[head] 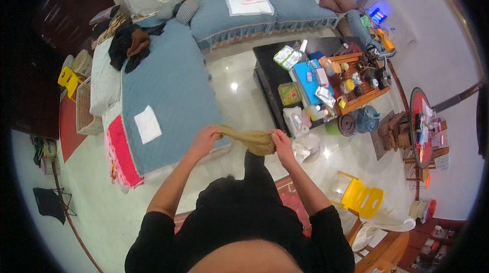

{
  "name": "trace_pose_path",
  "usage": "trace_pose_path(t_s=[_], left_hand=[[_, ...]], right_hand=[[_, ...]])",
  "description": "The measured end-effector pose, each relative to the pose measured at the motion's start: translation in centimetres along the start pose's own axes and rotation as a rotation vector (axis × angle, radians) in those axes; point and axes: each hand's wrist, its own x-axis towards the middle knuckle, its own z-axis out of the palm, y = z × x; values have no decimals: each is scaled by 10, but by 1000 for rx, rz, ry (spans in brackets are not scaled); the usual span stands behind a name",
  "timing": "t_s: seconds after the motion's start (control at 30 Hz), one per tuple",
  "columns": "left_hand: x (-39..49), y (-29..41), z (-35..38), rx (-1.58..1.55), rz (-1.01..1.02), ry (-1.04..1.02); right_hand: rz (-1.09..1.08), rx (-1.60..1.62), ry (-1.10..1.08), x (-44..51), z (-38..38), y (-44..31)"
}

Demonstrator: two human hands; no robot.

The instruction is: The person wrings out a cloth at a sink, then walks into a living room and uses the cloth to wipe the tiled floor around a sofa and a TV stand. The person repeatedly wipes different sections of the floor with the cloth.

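A tan cloth (250, 139) stretches between my two hands, in front of my body and above the floor. My left hand (206, 140) grips its left end. At the right end, my right hand (282, 145) pinches the bunched edge. The fabric sags and looks gathered, thicker toward the right; whether it is a garment or a rag I cannot tell. Beyond my left hand lies the blue-grey sofa cover (172, 82), with a folded white cloth (148, 124) on it.
A black coffee table (267, 78) ahead right holds a wooden tea tray (345, 106), a blue box (311, 82) and jars. A yellow chair (361, 198) stands at right. Dark clothes (124, 47) lie heaped on the sofa. A red mat (296, 204) is underfoot.
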Motion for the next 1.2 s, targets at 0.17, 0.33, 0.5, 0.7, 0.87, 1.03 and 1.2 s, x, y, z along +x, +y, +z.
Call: trace_pose_path(t_s=[0.17,0.33,0.5,0.7,0.87,1.03,1.2], left_hand=[[92,4,-20,250,124,167],[163,-15,-45,165,-6,290],[241,-31,-87,150,-9,339],[356,-43,-143,187,-229,175],[456,-36,-184,329,-136,81],[569,-13,-211,581,-78,-109],[730,16,-189,648,113,-374]], right_hand=[[89,-2,-94,125,-11,-19],[220,69,-193,229,-9,-55],[209,49,-274,323,10,-73],[141,-62,-250,443,33,-59],[343,51,-106,538,37,-51],[424,166,60,611,25,-50],[393,262,347,690,-34,-32]])
